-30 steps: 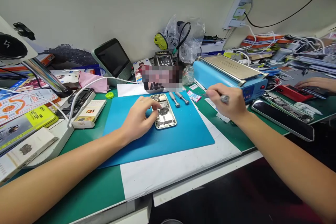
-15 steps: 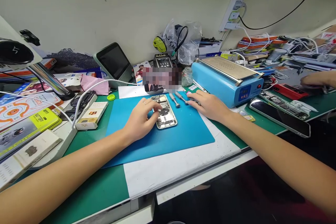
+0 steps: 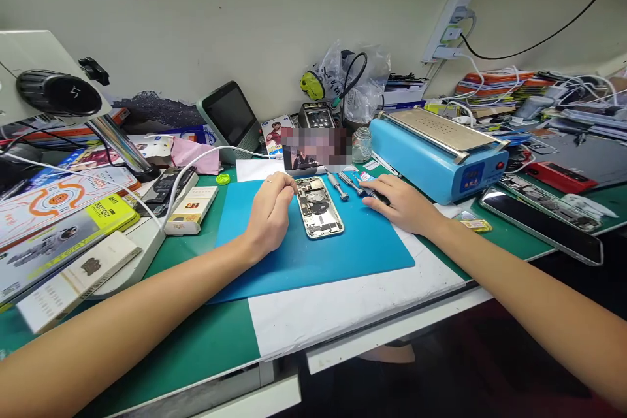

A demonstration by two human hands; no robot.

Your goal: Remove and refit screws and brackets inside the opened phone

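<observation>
An opened smartphone, its inner parts bare, lies on the blue mat. My left hand is curled at the phone's upper left edge, thumb and fingers pressed together; whether anything is between them is hidden. Beyond the phone's right side, my right hand rests low with thumb and fingers about a dark screwdriver, mostly covered by the fingers. Two more screwdrivers lie close by, a grey one and a darker one.
A blue heating machine stands behind my right hand. A propped phone faces me past the mat. Cigarette boxes and a microscope stand are at left. Another phone lies near the right table edge.
My left hand has drawn back leftward from over the opened phone, and its fingers have closed together. My right hand stays at the screwdriver. The other person's hand at far right has left view.
</observation>
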